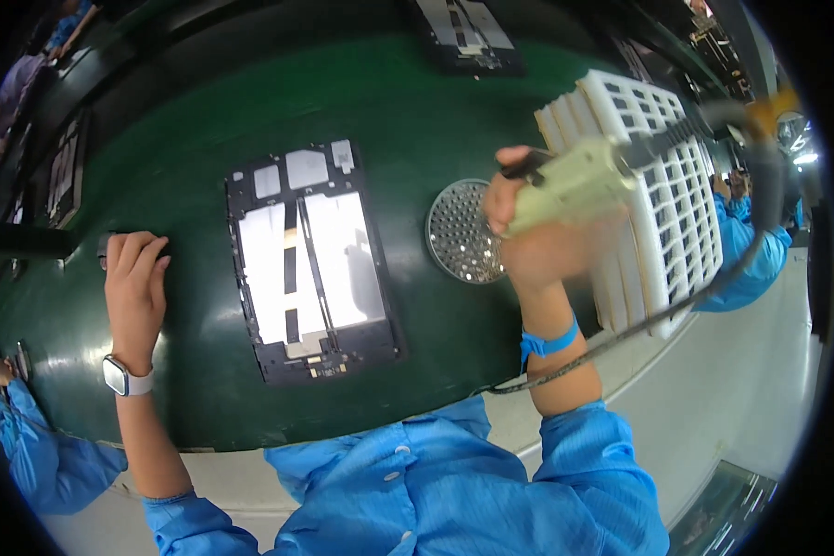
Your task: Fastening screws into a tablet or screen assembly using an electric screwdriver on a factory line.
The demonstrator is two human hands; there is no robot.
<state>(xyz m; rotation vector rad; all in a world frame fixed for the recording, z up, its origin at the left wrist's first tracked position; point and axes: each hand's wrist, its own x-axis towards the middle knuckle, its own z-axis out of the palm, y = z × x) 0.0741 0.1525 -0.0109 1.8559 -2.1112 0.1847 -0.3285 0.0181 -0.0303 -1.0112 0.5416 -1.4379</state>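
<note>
My right hand (547, 246), blurred by motion, is wrapped round a pale green electric screwdriver (574, 185) whose dark cable leads off to the right. Its bit cannot be made out. Just left of that hand is a round metal dish (454, 232) with rows of holes and small shiny screws. In the middle of the green work surface lies an opened tablet (315, 259), black-framed with silvery panels and dark strips. My left hand (136, 273), a watch on its wrist, is off to the tablet's left. Its fingers are bent together beside a small dark thing (105, 248), partly hidden.
Upright white foam trays (653, 195) with a grid of pockets stand to the right. A cable (621, 345) sags in front of them. Another opened tablet (463, 37) lies at the far side, and one more (65, 171) at the left. Blue-sleeved people work on both sides.
</note>
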